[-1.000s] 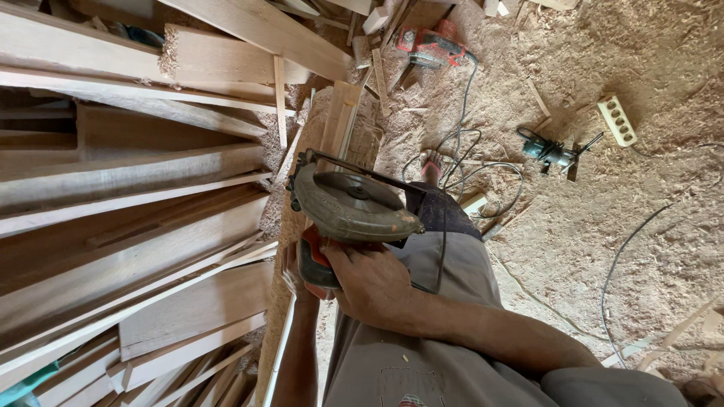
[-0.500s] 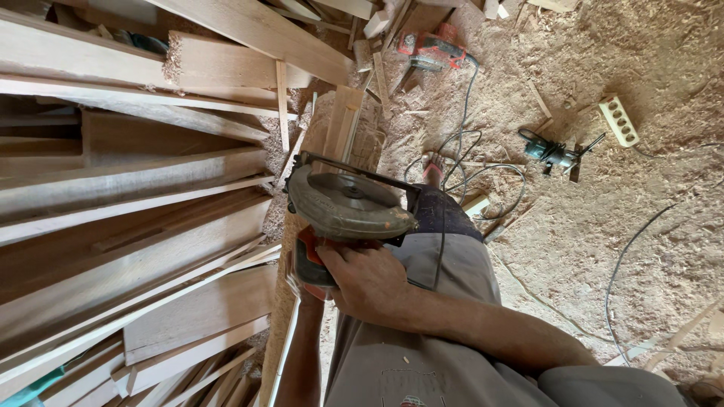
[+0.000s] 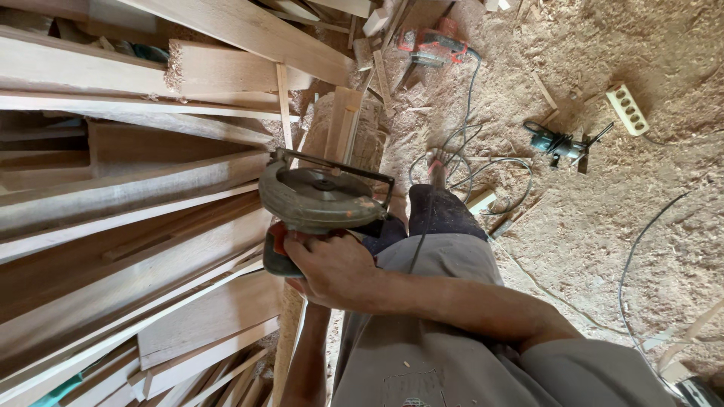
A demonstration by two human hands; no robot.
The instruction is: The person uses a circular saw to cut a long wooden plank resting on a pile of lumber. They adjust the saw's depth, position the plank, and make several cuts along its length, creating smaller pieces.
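My right hand (image 3: pixel 332 267) is shut on the handle of a grey circular saw (image 3: pixel 317 197) with a round blade guard. The saw sits at the edge of a stack of long wooden planks (image 3: pixel 151 218) on the left. My left forearm (image 3: pixel 305 347) runs up from the bottom and passes under my right hand. The left hand itself is hidden behind the right hand and the saw. The saw's cord trails over my grey trouser leg (image 3: pixel 445 264).
Sawdust covers the floor (image 3: pixel 603 226) on the right. On it lie a small green power tool (image 3: pixel 558 143), a white socket strip (image 3: pixel 627 109), a red power tool (image 3: pixel 434 45), loose black cables (image 3: pixel 483 162) and wood offcuts (image 3: pixel 343 120).
The saw and my right hand have shifted a little to the left, toward the planks. The rest looks the same.
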